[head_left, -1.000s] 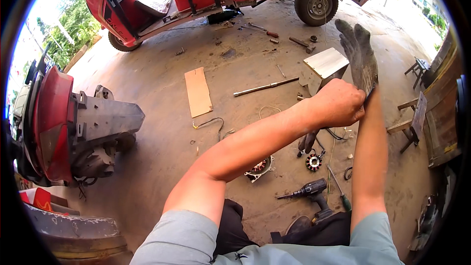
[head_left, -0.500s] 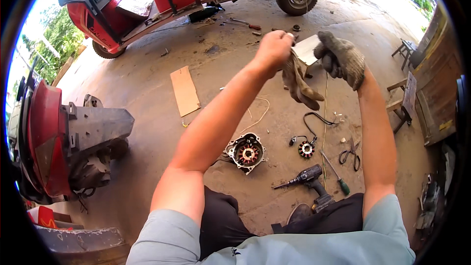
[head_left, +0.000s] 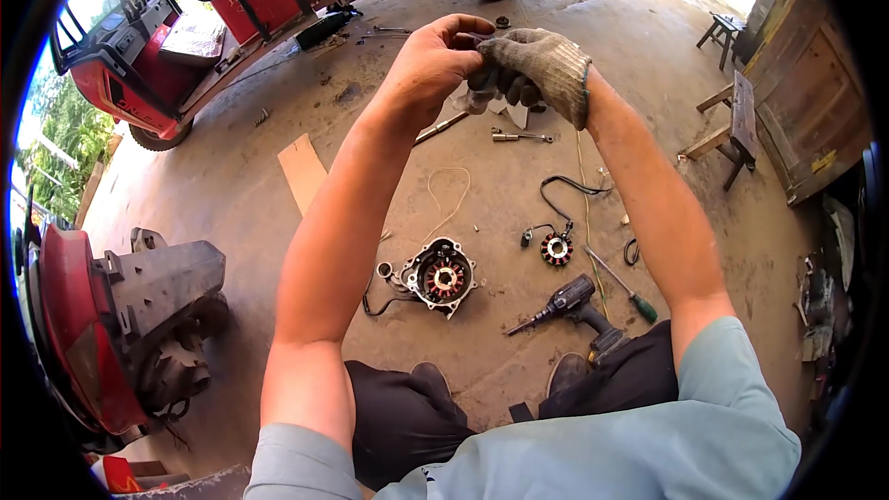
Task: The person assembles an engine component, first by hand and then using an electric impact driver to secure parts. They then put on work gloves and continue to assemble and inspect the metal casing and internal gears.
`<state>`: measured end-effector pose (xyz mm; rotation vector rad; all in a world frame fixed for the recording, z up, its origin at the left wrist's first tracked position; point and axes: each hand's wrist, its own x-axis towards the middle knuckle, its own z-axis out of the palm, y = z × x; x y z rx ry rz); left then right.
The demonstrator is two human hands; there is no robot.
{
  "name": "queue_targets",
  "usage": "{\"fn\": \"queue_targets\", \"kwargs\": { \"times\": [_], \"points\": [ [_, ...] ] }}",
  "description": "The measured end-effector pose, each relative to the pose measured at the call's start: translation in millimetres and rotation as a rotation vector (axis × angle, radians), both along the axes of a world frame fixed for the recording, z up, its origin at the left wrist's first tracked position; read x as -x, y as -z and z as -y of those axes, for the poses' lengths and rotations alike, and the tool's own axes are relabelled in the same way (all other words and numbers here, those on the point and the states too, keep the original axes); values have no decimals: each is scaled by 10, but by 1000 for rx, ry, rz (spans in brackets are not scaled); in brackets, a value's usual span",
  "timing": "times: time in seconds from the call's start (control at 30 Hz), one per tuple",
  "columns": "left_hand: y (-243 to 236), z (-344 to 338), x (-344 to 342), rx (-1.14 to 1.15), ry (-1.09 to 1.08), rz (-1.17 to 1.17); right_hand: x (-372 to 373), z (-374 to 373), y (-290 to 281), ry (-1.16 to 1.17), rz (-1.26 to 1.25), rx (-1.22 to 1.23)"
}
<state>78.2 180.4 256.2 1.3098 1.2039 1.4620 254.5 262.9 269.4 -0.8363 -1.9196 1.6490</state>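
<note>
Both my hands are raised together at the far middle, over the floor. My left hand [head_left: 428, 72] is bare, its fingers bent at the loose grey work glove [head_left: 474, 100], which hangs partly hidden between the hands. My right hand [head_left: 542, 67] wears a matching grey knitted glove with darker fingers; these are curled in against the loose one. Nearer me on the floor sits a metal engine cover [head_left: 460, 257] with a copper-wound stator [head_left: 444, 280] inside. To its right lies a second stator [head_left: 557, 249] with a black cable [head_left: 553, 193].
A cordless drill [head_left: 569, 304] and a green-handled screwdriver [head_left: 639, 303] lie by my right knee. Beyond are a socket wrench [head_left: 521, 136] and cardboard [head_left: 302, 167]. A red vehicle [head_left: 241, 0] stands at the back, a red-and-grey machine part [head_left: 153, 292] at left, a wooden stool [head_left: 741, 125] at right.
My hands have come together and, in the picture, moved left and up. The loose glove, hanging in full from my left hand before, is now bunched between both hands. The view has shifted.
</note>
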Motion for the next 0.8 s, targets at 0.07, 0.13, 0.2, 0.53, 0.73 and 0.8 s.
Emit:
{"fn": "queue_targets", "kwargs": {
  "times": [0.07,0.13,0.2,0.53,0.73,0.8],
  "points": [
    [51,-28,57,-14,-14,-30,-1,-73,37,-44,17,-35],
    [70,-61,161,-18,-37,46,-48,-149,9,34,58,-48],
    [48,-82,342,-44,-160,-225,-70,-229,-107,32,464,-436],
    [-55,105,-36,-391,-151,-1011,-114,-257,-51,-34,479,-423],
    [66,42,-225,-407,0,-1047,-182,-345,-13,-124,433,-358],
    [141,18,-206,-389,-59,-1136,-156,-417,24,-220,446,-320]
  ]
}}
